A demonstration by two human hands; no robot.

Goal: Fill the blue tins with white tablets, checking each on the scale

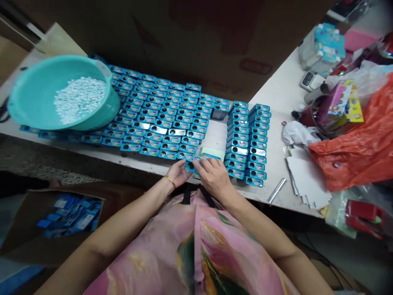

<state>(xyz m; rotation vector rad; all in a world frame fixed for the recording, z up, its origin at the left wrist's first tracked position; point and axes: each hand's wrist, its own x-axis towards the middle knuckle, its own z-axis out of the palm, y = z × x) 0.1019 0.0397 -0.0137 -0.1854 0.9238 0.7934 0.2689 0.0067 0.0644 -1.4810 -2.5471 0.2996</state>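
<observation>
Reading the head view from left to right: a teal plastic basin [63, 92] of small white pellets [80, 98] stands tilted at the left end of the worktop [276, 102], its near side overlapping the tin rows. I cannot tell whether it rests on them. Below the near edge, a cardboard box [55, 221] on the floor holds loose blue pieces [69, 217].

Packed rows of blue tins [159, 112] fill the worktop from the basin to a narrow lane of white surface. A pale block [213, 153] lies in this lane, just behind the hands. At the near edge, the left hand [179, 173], with a gold bangle [169, 181] on its wrist, and the right hand [215, 177] hold one blue tin [196, 163]. The fingers of both hands are closed around it, with little room between the tin and the edge.

Right of the lane stand two columns of blue tins [247, 141]. Beyond them lie a metal tube [276, 190] and stacked white card sheets [307, 180]. An orange plastic bag [353, 137] occupies the far right of the worktop.
</observation>
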